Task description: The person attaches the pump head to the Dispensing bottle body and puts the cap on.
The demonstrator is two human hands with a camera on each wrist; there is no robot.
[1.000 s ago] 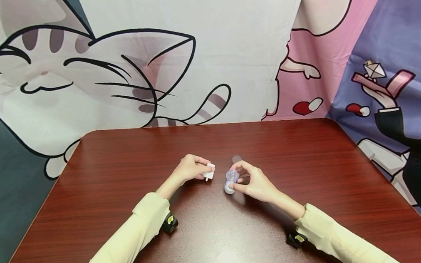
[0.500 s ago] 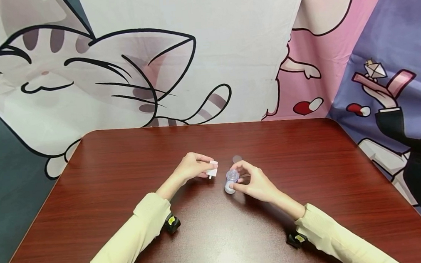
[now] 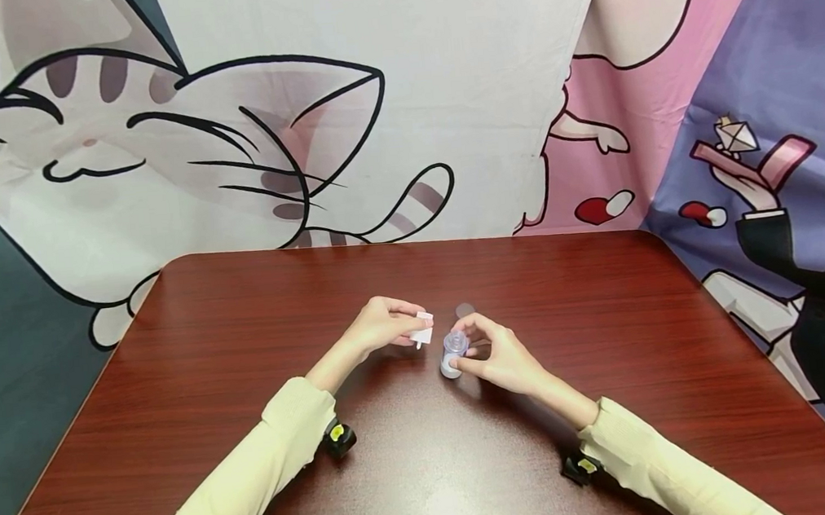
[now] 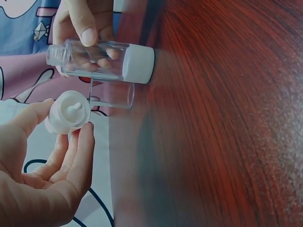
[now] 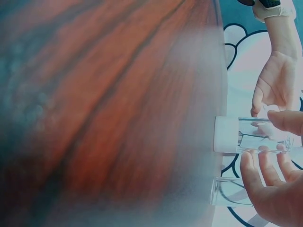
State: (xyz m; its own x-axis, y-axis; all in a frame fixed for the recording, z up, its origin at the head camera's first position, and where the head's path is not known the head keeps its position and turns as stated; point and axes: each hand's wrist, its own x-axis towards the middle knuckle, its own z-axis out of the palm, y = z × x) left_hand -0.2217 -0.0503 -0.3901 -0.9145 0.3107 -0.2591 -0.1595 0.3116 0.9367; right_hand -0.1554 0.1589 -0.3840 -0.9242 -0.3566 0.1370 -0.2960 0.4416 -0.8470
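My left hand (image 3: pixel 381 324) pinches a white pump head (image 3: pixel 423 335) between thumb and fingers, just left of the bottle and apart from it. A short stem points down from the pump head; its hollow underside shows in the left wrist view (image 4: pixel 68 113). With thumb and fingers, my right hand (image 3: pixel 504 357) holds a clear bottle (image 4: pixel 97 59) with an uncovered threaded neck. The bottle stands upright, its white base (image 5: pixel 226 135) on the table. Behind it, near the right fingers, stands a clear cylindrical cap (image 3: pixel 465 311).
The brown wood-grain table (image 3: pixel 298 292) has rounded far corners. A cloth backdrop (image 3: pixel 473 105) printed with cartoon figures hangs behind it. Black wrist cameras are strapped under both pale sleeves (image 3: pixel 281 437).
My left hand has moved a little to the right and slightly up, bringing the pump head closer to the bottle. The right hand and bottle have stayed put.
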